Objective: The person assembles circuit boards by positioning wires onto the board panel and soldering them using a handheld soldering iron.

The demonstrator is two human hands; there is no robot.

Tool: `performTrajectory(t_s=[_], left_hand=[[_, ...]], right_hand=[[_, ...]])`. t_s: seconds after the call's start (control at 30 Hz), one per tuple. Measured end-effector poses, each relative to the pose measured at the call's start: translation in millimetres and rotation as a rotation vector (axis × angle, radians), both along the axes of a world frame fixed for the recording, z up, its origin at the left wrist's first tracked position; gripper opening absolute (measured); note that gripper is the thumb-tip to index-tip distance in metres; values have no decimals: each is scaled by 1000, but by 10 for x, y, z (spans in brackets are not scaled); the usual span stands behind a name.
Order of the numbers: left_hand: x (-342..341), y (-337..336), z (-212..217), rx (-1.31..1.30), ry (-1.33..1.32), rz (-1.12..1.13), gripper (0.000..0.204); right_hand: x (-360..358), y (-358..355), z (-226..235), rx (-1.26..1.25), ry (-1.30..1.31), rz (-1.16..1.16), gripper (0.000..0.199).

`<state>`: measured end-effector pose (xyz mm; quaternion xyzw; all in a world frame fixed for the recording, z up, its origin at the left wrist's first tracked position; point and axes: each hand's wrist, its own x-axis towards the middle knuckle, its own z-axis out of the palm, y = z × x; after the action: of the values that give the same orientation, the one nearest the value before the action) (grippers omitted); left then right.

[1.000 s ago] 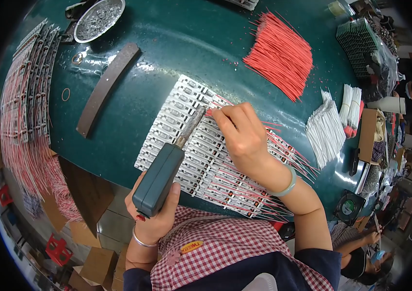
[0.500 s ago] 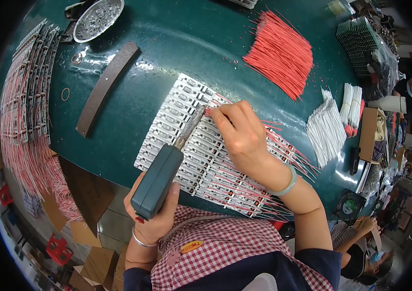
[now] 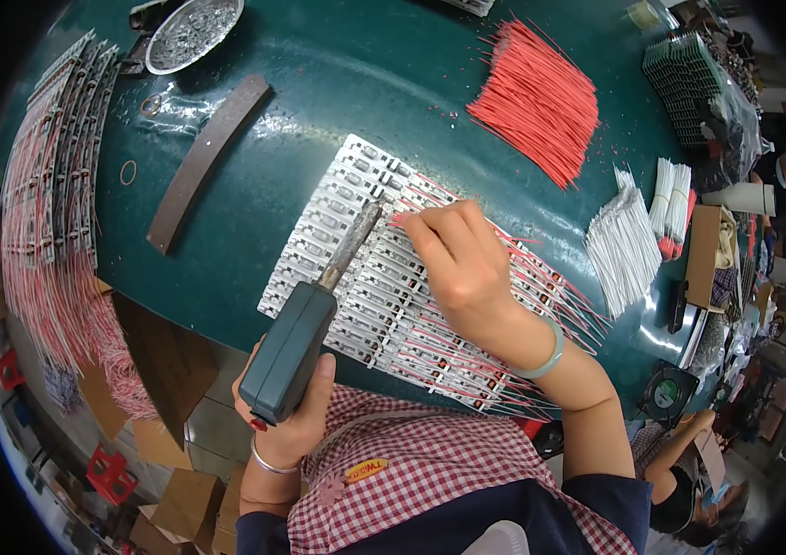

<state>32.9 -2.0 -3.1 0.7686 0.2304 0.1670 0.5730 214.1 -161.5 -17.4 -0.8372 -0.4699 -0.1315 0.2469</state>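
Fingers of right hand (image 3: 462, 264) pinching a red wire (image 3: 404, 220) on the strip panel (image 3: 384, 287) | left hand (image 3: 293, 412) gripping soldering iron (image 3: 305, 319), tip touching panel's upper rows | lower rows are already carrying wires, upper rows bare.

Red-and-white checked apron over dark sleeves, a green bangle, a silver bracelet, red nails.

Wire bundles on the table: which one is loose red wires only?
The red wire pile at the far right; the white bundles lie nearer, right of the right hand.
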Motion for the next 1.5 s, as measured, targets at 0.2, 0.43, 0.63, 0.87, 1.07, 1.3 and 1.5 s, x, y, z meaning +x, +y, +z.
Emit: performTrajectory(t_s=[0.2,0.43,0.63,0.87,1.07,1.3,1.5], left_hand=[[31,-1,30,-30,22,-38,23],[82,3,11,32,4,-75,19],[89,19,41,68,0,-98,16],[-50,1,-9,50,18,-13,23],[-84,-9,-18,63,-19,6,28],[-124,6,-27,88,-11,-39,26],[-94,4,22,16,44,-64,23]], right_hand=[[9,-9,-49,-46,-14,29,28],[5,-9,-49,-69,-13,29,31],[2,-4,-56,-80,-14,25,33],[-1,4,-31,-93,-9,21,31],[-1,-4,-50,-92,-18,14,31],[-77,-17,-23,-41,-8,39,31],[-83,-5,-49,-59,-14,39,31]])
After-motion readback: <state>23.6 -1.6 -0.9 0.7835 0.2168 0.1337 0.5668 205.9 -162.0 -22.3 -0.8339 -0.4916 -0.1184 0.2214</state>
